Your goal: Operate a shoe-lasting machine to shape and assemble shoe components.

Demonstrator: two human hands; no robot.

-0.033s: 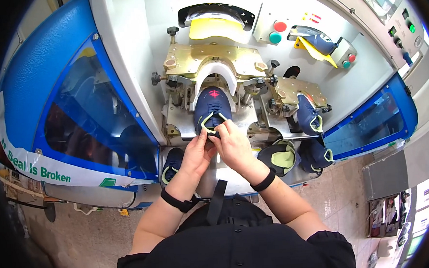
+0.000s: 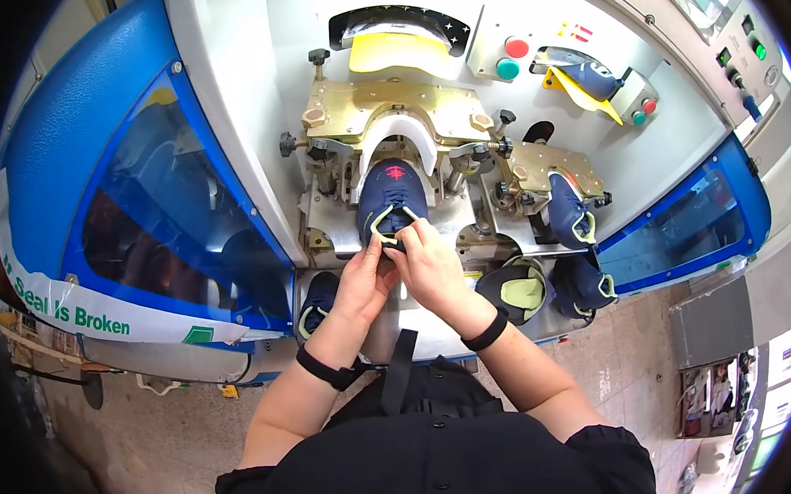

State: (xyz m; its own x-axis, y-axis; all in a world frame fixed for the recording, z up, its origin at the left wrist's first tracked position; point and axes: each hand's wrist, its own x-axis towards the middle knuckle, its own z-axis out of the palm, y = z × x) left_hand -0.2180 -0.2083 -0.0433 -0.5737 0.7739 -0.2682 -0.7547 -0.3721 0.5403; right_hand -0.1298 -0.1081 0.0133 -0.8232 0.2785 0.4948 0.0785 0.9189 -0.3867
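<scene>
A navy shoe upper [image 2: 390, 192] with a red mark on its toe, dark laces and a pale green collar lining points away from me. Its toe sits at the white U-shaped pad [image 2: 399, 135] of a brass-coloured clamping press [image 2: 388, 97]. Both my hands meet at the heel end. My left hand [image 2: 364, 283] pinches the left of the heel edge between thumb and fingers. From the right, my right hand [image 2: 427, 265] grips the same edge, its fingers bent and close to the left ones. The fingertips partly hide the heel.
A second press station [image 2: 557, 169] at right holds another navy upper [image 2: 571, 213]. More uppers lie on the ledge: one at left [image 2: 316, 305], a green-lined one [image 2: 516, 291] and a navy one [image 2: 582, 285]. Red [image 2: 517, 47] and green [image 2: 507, 68] buttons are behind. Blue-framed doors [image 2: 142, 189] flank the machine.
</scene>
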